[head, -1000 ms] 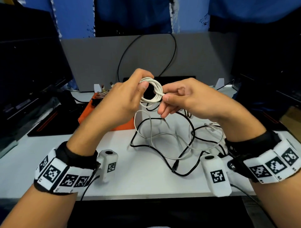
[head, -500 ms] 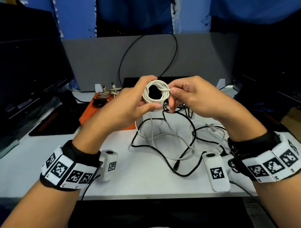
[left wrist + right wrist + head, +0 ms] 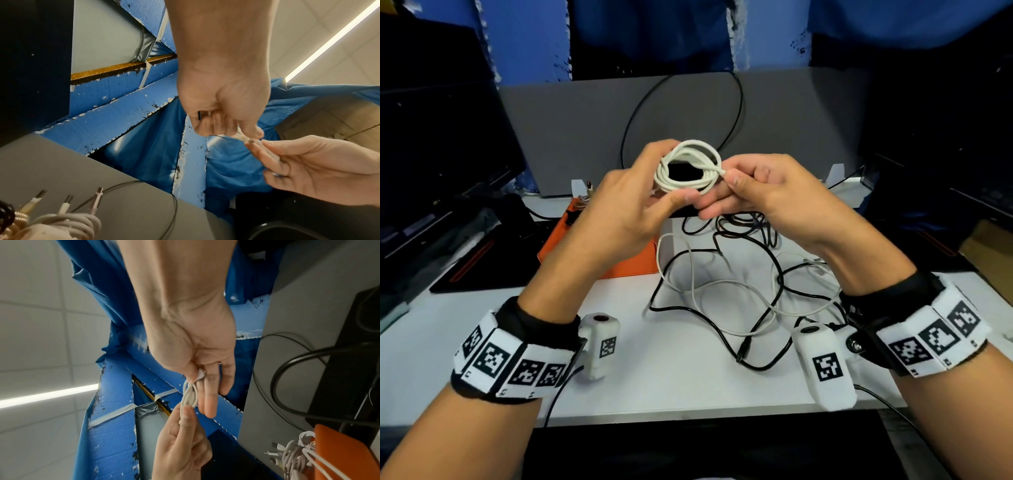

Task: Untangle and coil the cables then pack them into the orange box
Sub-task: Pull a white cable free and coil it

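A white cable coil [image 3: 688, 169] is held up in front of me above the table. My left hand [image 3: 640, 202] grips its lower left side between thumb and fingers. My right hand [image 3: 753, 186] pinches the cable's end at the coil's right side, seen close in the right wrist view as the white plug end [image 3: 200, 374] against the coil [image 3: 189, 395]. The orange box [image 3: 626, 263] lies on the table behind my left hand, with several coiled cables [image 3: 296, 454] in it. A tangle of black cable [image 3: 756, 298] and white cable [image 3: 726, 284] lies on the white table below.
A grey partition [image 3: 585, 137] stands behind the table, with a thin black cable [image 3: 736, 102] looping over it. A dark monitor [image 3: 438, 154] stands at the left. A black tray [image 3: 472, 260] lies left of the orange box.
The coil has been lifted higher and turned to face me. My right hand has shifted from the loose strand to pinching the cable end at the coil's right side.
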`<state>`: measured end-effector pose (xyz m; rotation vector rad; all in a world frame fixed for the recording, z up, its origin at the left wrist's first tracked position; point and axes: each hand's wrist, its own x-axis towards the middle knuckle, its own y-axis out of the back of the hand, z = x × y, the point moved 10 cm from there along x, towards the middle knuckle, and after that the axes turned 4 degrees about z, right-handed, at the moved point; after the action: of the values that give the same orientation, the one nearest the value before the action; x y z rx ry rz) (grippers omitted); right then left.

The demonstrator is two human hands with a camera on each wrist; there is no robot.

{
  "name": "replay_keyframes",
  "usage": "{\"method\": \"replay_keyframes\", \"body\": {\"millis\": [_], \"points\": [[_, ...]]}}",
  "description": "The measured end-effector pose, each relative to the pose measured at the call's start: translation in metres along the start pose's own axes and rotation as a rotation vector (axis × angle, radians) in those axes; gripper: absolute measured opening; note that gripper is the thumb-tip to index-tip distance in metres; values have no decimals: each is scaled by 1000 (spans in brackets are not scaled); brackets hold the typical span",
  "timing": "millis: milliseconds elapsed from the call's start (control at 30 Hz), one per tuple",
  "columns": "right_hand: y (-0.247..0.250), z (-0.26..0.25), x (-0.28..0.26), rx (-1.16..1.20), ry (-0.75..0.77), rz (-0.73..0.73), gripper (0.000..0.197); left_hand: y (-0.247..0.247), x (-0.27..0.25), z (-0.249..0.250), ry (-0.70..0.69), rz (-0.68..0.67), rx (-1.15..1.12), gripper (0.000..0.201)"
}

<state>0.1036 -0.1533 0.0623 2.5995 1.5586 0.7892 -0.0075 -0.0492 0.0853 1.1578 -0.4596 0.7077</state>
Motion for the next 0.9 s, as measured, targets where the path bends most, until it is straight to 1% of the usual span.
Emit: {"method": "replay_keyframes", "body": {"millis": [67,100,133,167,233,267,300,333,400,467,533,633,800,900], "points": [[1,-5,1,47,43,17,29,7,0,4,-26,83,-30,50],[1,-6,1,64,53,26,29,6,1,3,-24,91,-68,50],[1,-4,1,77,52,34,28,1,2,0,1,61,-131,50],[1,-2,1,87,44,41,27,-6,2,-6,49,-2,-233,52],[-1,3,0,101,21,48,26,-18,0,-15,180,-119,-519,55],[-2,4,1,106,16,50,26,-21,-1,-19,245,-145,-646,54],[-3,4,2,111,14,47,25,-20,-2,-21,294,-140,-722,50],[-5,4,2,117,12,44,25,-16,-2,-23,323,-112,-732,44],[-6,5,2,136,8,47,24,-8,0,-26,328,-62,-638,31],[-7,6,2,155,7,51,24,-5,0,-28,318,-51,-548,26],[-8,8,3,164,12,53,23,0,0,-34,353,-22,-539,24],[-11,8,5,156,19,55,22,4,-2,-40,409,-9,-608,21],[-13,9,6,69,14,63,23,14,-3,-41,407,24,-571,23],[-15,9,5,127,-5,42,23,11,-3,-35,405,-5,-632,22]]}}
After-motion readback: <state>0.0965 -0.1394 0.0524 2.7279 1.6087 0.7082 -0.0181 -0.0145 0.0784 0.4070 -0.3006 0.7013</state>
